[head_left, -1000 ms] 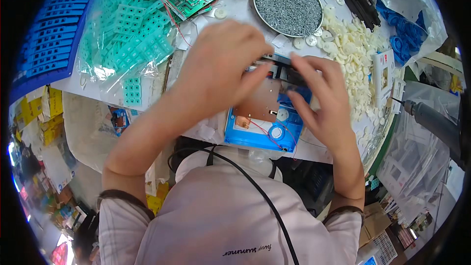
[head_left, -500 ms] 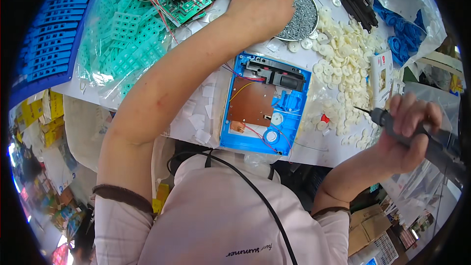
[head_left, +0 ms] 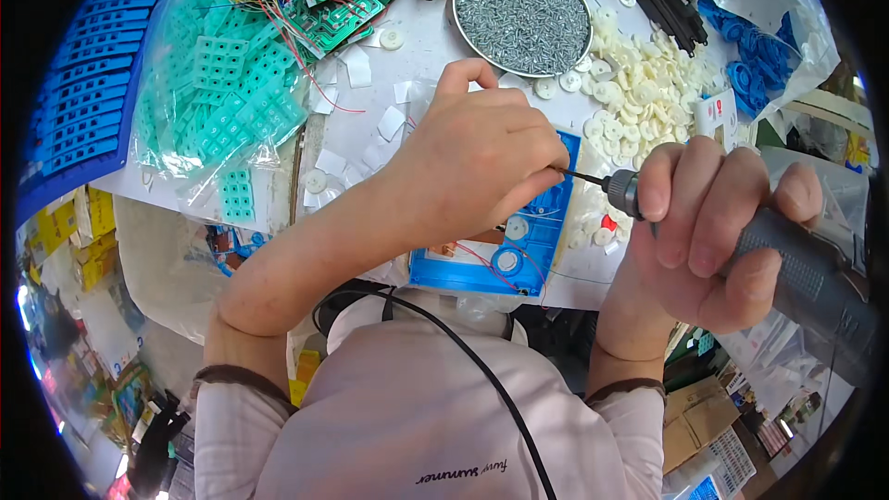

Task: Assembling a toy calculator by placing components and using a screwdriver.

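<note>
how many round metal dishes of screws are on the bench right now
1. The round dish of screws sits at the far edge of the table, beyond the left hand. Others may be hidden off-frame.

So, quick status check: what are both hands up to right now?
Left hand resting on blue housing. Right hand gripping grey electric screwdriver, bit at left fingertips. Left hand hides the bit's tip.

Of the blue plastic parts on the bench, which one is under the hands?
The open blue housing at the near table edge, under the left hand. It shows red wires and white discs inside; the other blue parts sit stacked far left or bagged far right.
</note>
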A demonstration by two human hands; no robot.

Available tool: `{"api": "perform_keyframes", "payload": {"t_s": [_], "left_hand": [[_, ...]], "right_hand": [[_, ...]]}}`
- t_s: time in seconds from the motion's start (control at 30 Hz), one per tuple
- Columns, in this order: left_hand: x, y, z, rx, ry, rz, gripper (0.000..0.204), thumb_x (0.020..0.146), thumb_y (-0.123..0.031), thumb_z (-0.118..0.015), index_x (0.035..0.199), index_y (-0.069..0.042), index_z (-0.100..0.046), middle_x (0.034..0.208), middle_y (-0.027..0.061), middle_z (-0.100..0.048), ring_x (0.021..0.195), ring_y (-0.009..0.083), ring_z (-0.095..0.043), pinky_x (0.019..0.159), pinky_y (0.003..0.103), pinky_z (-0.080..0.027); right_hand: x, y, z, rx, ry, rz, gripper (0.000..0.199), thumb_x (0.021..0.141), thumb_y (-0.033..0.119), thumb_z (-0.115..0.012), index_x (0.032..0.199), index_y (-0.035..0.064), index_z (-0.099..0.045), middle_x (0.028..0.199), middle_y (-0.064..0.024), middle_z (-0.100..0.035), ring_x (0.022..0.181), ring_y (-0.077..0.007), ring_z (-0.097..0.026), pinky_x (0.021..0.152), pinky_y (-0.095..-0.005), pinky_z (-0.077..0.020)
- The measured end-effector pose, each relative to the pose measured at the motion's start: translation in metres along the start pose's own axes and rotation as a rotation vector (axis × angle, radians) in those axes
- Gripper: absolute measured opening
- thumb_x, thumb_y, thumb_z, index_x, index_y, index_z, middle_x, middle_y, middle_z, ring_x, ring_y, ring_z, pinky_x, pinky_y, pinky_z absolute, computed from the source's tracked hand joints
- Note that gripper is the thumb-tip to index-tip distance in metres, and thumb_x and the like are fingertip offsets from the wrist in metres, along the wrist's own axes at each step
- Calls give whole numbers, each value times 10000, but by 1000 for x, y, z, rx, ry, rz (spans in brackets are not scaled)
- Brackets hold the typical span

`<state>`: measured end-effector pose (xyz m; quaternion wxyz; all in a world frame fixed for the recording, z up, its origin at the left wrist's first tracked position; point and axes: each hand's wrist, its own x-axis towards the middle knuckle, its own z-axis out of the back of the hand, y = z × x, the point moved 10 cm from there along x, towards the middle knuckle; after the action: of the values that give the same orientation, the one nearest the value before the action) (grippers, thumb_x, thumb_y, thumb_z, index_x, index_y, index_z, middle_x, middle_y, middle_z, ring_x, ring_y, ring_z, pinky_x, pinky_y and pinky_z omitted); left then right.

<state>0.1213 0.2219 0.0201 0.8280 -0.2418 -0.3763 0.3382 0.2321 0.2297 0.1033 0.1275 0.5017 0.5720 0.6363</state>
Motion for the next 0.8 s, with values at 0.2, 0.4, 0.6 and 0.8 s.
{"api": "perform_keyframes", "payload": {"t_s": [0.2, 0.4, 0.6, 0.8], "left_hand": [[1, 0, 2, 18, -23, 24, 163, 761, -128, -817, 854, -166, -688, 817, -40, -672, 822, 172, -638, 930, 426, -357], [1, -2, 6, 108, -67, -3, 196, 730, -143, -836, 847, -173, -682, 827, -42, -673, 817, 177, -632, 915, 438, -356], [1, -4, 5, 124, -88, -28, 231, 710, -180, -856, 855, -171, -676, 834, -40, -649, 814, 201, -619, 907, 455, -347], [-3, -1, 5, 219, -70, 71, 310, 696, -302, -869, 903, -171, -679, 988, -38, -642, 990, 203, -596, 978, 513, -300]], "right_hand": [[1, -3, -4, -32, -15, -36, 366, 1027, 274, -603, 1367, 167, -519, 761, 42, -535, 669, -106, -491, 739, -339, -474], [-1, 0, -3, -53, -10, -16, 367, 1027, 276, -603, 1367, 166, -520, 758, 43, -536, 670, -107, -494, 747, -341, -465], [-1, 0, -1, -39, -57, -21, 356, 1032, 272, -595, 1364, 163, -525, 754, 50, -531, 666, -103, -489, 754, -338, -454], [-6, -14, 11, -87, -134, 50, 355, 1021, 245, -607, 1349, 136, -525, 742, 22, -515, 655, -127, -489, 717, -354, -466]]}}
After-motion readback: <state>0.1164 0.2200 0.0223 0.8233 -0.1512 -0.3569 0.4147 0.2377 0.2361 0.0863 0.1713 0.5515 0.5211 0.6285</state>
